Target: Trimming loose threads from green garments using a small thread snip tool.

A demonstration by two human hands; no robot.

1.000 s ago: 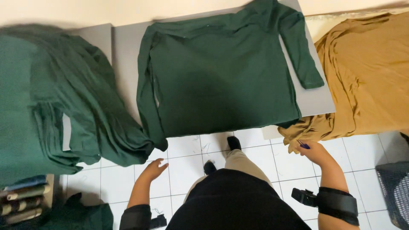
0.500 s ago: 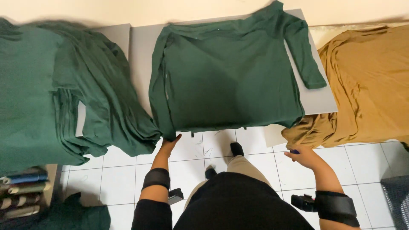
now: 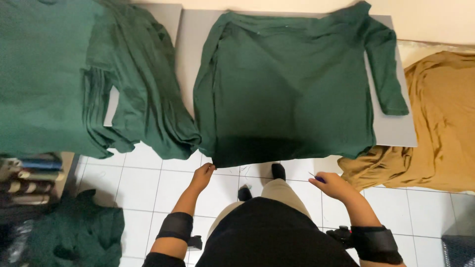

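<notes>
Grey table [image 3: 391,133]: left hand [image 3: 202,176] pinching, prob., green shirt [image 3: 292,94] hem.

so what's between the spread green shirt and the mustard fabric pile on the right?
Head view: a strip of bare grey board, crossed higher up by the green shirt's sleeve. Lower down, the mustard fabric pile sags over the board's corner.

Lighting: even, soft, coming from overhead; dark shadow falling across green shirt [image 3: 292,94] hem; edges bowing slightly; focus holding sharp.
</notes>
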